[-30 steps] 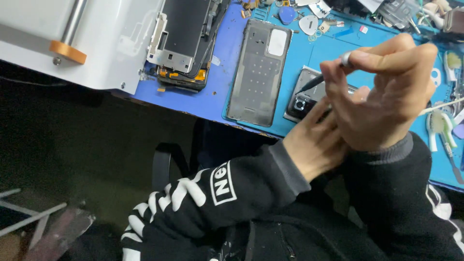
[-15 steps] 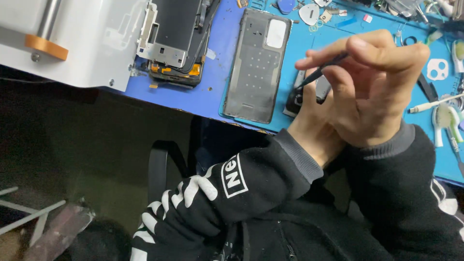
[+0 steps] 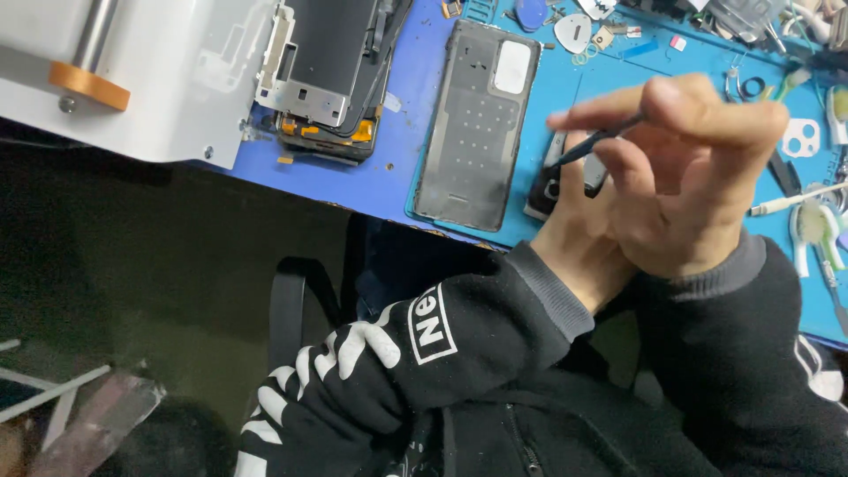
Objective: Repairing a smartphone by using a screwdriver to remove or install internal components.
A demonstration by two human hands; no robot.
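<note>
My right hand (image 3: 698, 177) pinches a thin dark pointed tool (image 3: 596, 141) between thumb and fingers, tip aimed down to the left. My left hand (image 3: 579, 238) lies under it, largely covered, and grips a small dark phone part (image 3: 549, 184) at the edge of the blue mat (image 3: 397, 168). The tool's tip is just above that part. A grey phone back cover (image 3: 477, 124) lies inner side up, just left of both hands.
An opened phone body (image 3: 331, 71) with a metal frame rests beside a white machine (image 3: 132, 71) that has an orange ring. Picks, small parts and hand tools (image 3: 813, 221) are scattered along the back and right of the mat. Dark floor lies below the bench edge.
My right hand has turned the tool from upright to pointing down-left at the dark part. Both hands have stayed close together over the mat's front edge.
</note>
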